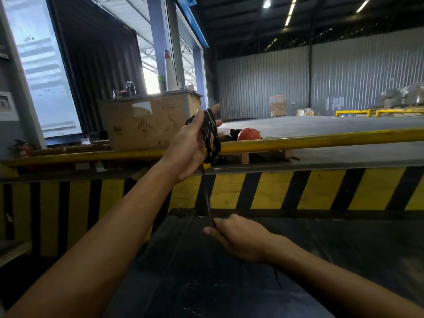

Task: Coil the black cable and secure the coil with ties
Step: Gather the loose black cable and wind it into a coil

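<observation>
The left hand [191, 143] was raised in front of the yellow rail [321, 140], fingers spread and partly extended, with the cable [210, 134] wound in several loops around the palm and fingers. The coil sat across the hand, its lower turns hanging just over the rail's near edge. One strand of the cable ran straight down from the coil, crossing the striped yellow-and-black barrier [275, 191], to the right hand [236, 237].

The right hand was closed around that strand, thumb and fingers pinching it where it met the far edge of the black counter [229, 283]. The strand was taut between the two hands. A short length of cable also showed on the counter behind the right wrist.

The counter surface around the right hand was dark and flat, with open room to the left and right of the forearm. Between the hands, the space in front of the barrier was unobstructed.

Beyond the rail, an orange helmet [249, 133] lay just to the right of the coil, apart from it. A cardboard crate [149, 122] stood to the left of the left hand, behind the rail. The warehouse floor [332, 126] past the rail was wide and open.
</observation>
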The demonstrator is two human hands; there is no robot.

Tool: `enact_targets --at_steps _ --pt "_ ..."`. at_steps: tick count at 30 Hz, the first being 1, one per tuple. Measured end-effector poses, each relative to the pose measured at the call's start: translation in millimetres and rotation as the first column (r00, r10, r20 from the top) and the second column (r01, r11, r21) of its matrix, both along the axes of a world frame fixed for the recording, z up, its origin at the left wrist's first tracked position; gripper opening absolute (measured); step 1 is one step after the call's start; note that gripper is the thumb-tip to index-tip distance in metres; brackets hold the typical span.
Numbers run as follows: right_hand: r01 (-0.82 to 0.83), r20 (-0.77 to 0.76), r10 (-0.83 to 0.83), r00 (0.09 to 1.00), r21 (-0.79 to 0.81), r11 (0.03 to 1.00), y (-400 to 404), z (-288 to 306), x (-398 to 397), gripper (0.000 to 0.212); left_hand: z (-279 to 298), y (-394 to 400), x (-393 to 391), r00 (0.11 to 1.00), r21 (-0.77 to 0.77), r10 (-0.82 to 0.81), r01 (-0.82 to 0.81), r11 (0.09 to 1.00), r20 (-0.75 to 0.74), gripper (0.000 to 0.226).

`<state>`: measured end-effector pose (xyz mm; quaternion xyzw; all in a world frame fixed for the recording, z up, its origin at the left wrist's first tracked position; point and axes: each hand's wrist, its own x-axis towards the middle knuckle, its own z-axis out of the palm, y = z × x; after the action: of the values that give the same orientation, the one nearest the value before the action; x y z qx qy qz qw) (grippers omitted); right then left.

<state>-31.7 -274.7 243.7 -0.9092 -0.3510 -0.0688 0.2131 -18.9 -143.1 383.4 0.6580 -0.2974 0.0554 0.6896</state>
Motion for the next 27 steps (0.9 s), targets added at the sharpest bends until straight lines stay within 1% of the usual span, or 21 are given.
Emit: enact_targets --at_steps 1,3,4,6,8,9,10,11,12,13,14,15,16,17,18,19,20,21,23,25,27 --pt "-0.018 0.012 0.019 1.000 -0.052 0.998 0.0 -0.2 -2.6 0.033 -4.2 4.5 3.3 0.995 0.106 0.083 -0.088 0.990 0.054 0.044" --pt "0.003 -0.008 -0.004 1.000 -0.083 0.997 -9.0 4.2 -3.1 0.031 -12.1 17.8 8.6 0.969 0.343 0.189 -0.233 0.910 0.159 0.045" --pt "0.022 -0.003 -0.023 1.000 -0.083 0.996 -16.1 8.1 -1.6 0.029 -16.9 23.7 9.7 0.957 0.456 0.218 -0.283 0.844 0.191 0.046" --pt "0.070 0.057 -0.065 0.996 -0.085 0.994 -33.1 18.5 5.9 0.028 -29.5 34.6 10.1 0.941 0.661 0.256 -0.338 0.670 0.222 0.045" --pt "0.127 0.152 -0.113 0.982 -0.085 0.988 -50.0 34.0 15.5 0.030 -45.1 39.9 8.6 0.945 0.819 0.247 -0.313 0.482 0.216 0.046" --pt "0.151 0.196 -0.133 0.972 -0.080 0.985 -57.1 42.8 19.1 0.032 -53.6 40.8 7.7 0.957 0.872 0.230 -0.260 0.415 0.176 0.046" --pt "0.168 0.233 -0.147 0.961 -0.071 0.983 -63.5 51.1 22.0 0.032 -60.5 40.0 5.1 0.972 0.908 0.212 -0.176 0.381 0.099 0.046" --pt "0.176 0.271 -0.154 0.950 -0.059 0.983 -68.6 58.2 23.9 0.032 -66.9 37.6 2.0 0.983 0.924 0.185 -0.061 0.378 -0.011 0.045" --pt "0.177 0.309 -0.155 0.938 -0.045 0.983 -72.3 62.9 25.6 0.032 -72.0 34.7 -2.5 0.979 0.912 0.140 0.078 0.403 -0.146 0.044" --pt "0.175 0.336 -0.156 0.929 -0.026 0.984 -74.8 64.8 27.3 0.033 -75.1 31.1 -8.3 0.958 0.863 0.074 0.216 0.457 -0.278 0.041" --pt "0.173 0.346 -0.165 0.923 0.008 0.985 -76.6 63.4 30.0 0.036 -75.9 27.8 -14.2 0.915 0.768 -0.009 0.345 0.539 -0.404 0.038" --pt "0.172 0.333 -0.182 0.925 0.060 0.983 -77.1 60.6 30.6 0.041 -73.8 25.3 -19.2 0.853 0.622 -0.107 0.453 0.639 -0.511 0.038" --pt "0.162 0.303 -0.191 0.934 0.120 0.980 -76.9 55.7 30.9 0.048 -69.4 23.2 -22.2 0.786 0.442 -0.219 0.528 0.725 -0.579 0.041" --pt "0.145 0.266 -0.190 0.945 0.179 0.973 -74.5 49.8 29.7 0.054 -63.2 20.5 -24.1 0.730 0.255 -0.334 0.567 0.783 -0.596 0.046" --pt "0.137 0.219 -0.184 0.958 0.214 0.967 -69.9 41.1 29.3 0.055 -57.3 18.1 -23.5 0.703 0.095 -0.426 0.570 0.816 -0.569 0.050" --pt "0.150 0.159 -0.186 0.970 0.210 0.966 -62.4 31.5 26.2 0.049 -52.1 14.4 -23.2 0.704 -0.029 -0.483 0.551 0.834 -0.520 0.052" --pt "0.169 0.103 -0.190 0.976 0.179 0.969 -52.0 21.3 21.7 0.039 -48.6 9.0 -22.1 0.728 -0.100 -0.495 0.515 0.852 -0.474 0.052" --pt "0.169 0.049 -0.178 0.983 0.155 0.973 -39.1 11.9 15.5 0.030 -46.8 2.6 -21.4 0.764 -0.122 -0.467 0.465 0.877 -0.445 0.050" --pt "0.100 -0.013 -0.100 0.995 0.193 0.976 -13.7 0.0 1.0 0.016 -49.8 -8.0 -18.8 0.829 -0.096 -0.375 0.370 0.924 -0.415 0.049" --pt "0.049 0.001 -0.050 0.999 0.209 0.977 -2.5 -1.4 -7.5 0.013 -55.8 -12.2 -13.7 0.866 -0.088 -0.308 0.298 0.951 -0.393 0.048" --pt "0.065 -0.005 -0.064 0.998 0.138 0.988 -5.2 3.4 -10.7 0.011 -57.6 -8.3 -7.0 0.908 -0.048 -0.218 0.215 0.975 -0.357 0.048"
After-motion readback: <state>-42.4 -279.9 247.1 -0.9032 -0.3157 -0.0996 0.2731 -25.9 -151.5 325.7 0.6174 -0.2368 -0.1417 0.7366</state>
